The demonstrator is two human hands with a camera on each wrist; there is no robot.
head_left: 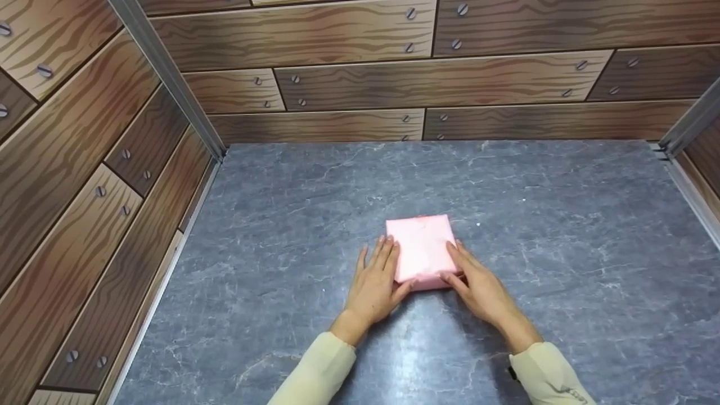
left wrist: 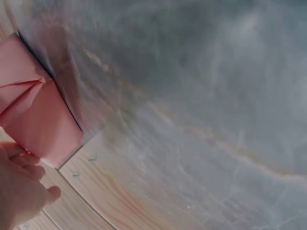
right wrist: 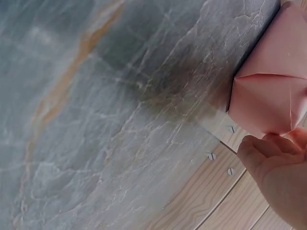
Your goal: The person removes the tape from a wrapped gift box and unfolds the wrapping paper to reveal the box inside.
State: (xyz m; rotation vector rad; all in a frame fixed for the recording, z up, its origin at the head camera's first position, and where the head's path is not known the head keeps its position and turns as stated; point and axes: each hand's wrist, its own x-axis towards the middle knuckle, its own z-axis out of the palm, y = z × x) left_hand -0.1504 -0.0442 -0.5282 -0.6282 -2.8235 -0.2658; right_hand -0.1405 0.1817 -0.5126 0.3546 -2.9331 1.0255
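A box wrapped in pink paper (head_left: 423,247) lies flat on the grey marbled table, its top face up. My left hand (head_left: 371,289) rests along its left side with the fingers straight and the thumb by the near edge. On the opposite side, my right hand (head_left: 486,289) touches the right edge, fingers stretched forward and thumb at the near right corner. Folded paper shows on the side of the pink box (left wrist: 45,115) in the left wrist view. A crease also crosses the pink box (right wrist: 268,98) in the right wrist view, above the right hand (right wrist: 280,172).
The grey marbled table (head_left: 270,225) extends around the box on every side. Wood-patterned panels (head_left: 349,84) with printed screws stand behind it, and more panels (head_left: 112,225) rise at the left. A metal post (head_left: 174,79) marks the back left corner. Small white specks (head_left: 478,224) lie right of the box.
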